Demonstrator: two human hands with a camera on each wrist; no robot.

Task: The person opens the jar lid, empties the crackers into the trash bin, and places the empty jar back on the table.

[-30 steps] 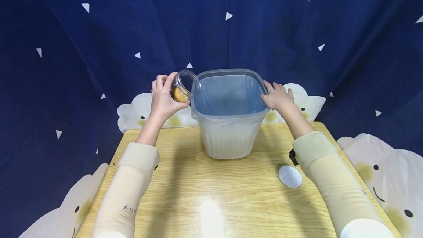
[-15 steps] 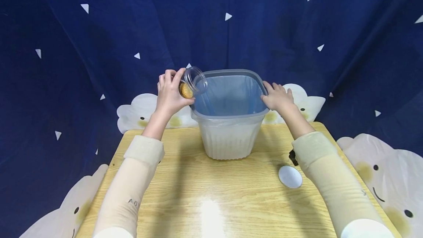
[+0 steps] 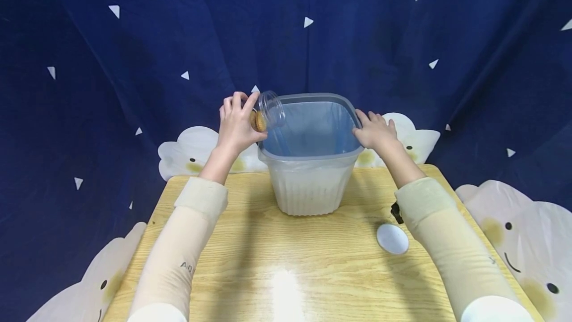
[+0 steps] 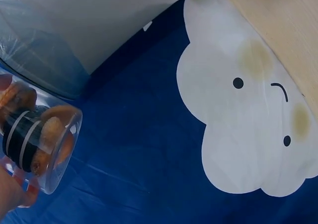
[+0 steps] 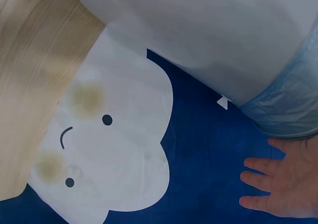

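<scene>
My left hand (image 3: 239,125) grips a clear plastic jar (image 3: 272,108), tipped on its side with the mouth over the left rim of a white bin (image 3: 312,188). Golden cookies (image 3: 260,121) show inside the jar. Closer up in the left wrist view, dark sandwich cookies (image 4: 22,142) with pale filling lie among the golden ones. A thin blue liner bag (image 3: 317,130) lines the bin, and a grey ring runs round its top. At the right rim rests my right hand (image 3: 377,132); its fingers (image 5: 261,165) are straight and spread in the right wrist view.
A round white lid (image 3: 393,239) lies on the wooden table (image 3: 313,262) near the right forearm. The bin stands at the table's back edge. Behind it hangs a dark blue curtain (image 3: 357,39) with white triangles and cloud faces.
My left hand has carried the jar to the right over the bin's left rim and tilted its mouth further over. The right hand and the bin stay in place.
</scene>
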